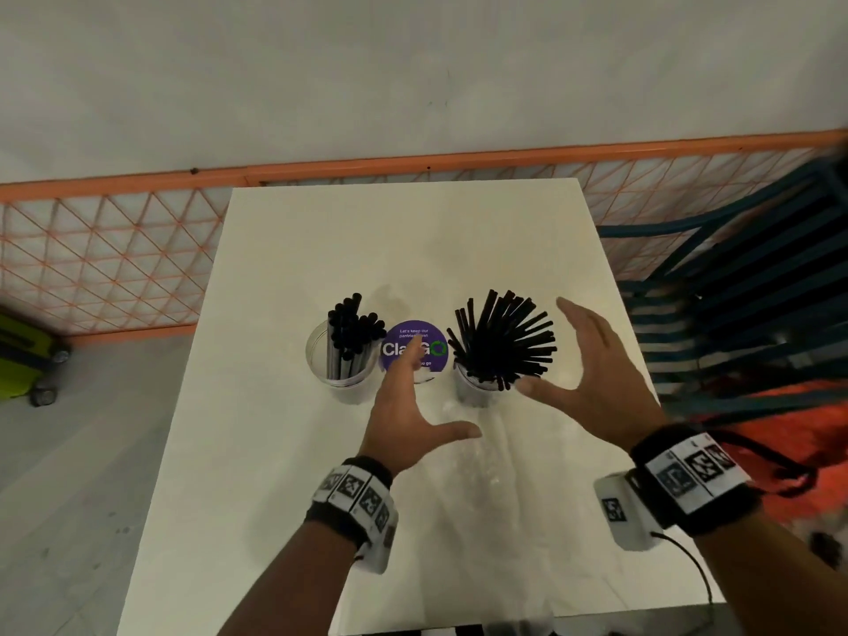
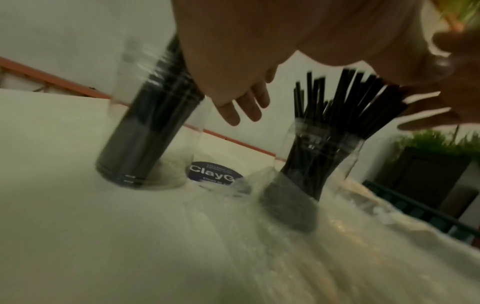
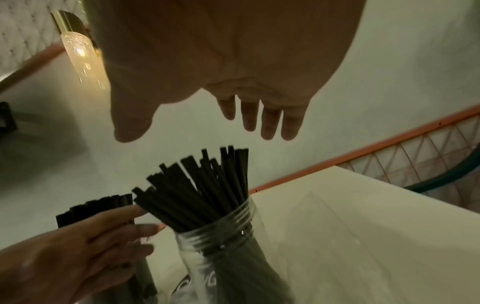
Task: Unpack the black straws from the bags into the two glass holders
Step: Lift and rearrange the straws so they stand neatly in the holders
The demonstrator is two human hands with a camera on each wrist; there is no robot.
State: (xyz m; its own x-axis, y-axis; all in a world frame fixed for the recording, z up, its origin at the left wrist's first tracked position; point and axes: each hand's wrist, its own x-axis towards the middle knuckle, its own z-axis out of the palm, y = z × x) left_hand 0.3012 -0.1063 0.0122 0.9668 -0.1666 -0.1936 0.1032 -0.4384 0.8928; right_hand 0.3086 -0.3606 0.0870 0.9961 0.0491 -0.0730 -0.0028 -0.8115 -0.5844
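Two glass holders stand on the white table. The left holder carries a tight bundle of black straws. In the right holder a bigger bunch of black straws fans out. My left hand hovers between the holders with straight fingers and holds nothing. My right hand is spread wide just right of the fanned straws, also holding nothing. An empty clear plastic bag lies flat on the table in front of the right holder. In the right wrist view the fanned straws sit below my open fingers.
A round purple sticker lies on the table between the holders. An orange mesh fence runs behind the table. A dark slatted chair stands at the right, and a green wheeled case sits on the floor at the left.
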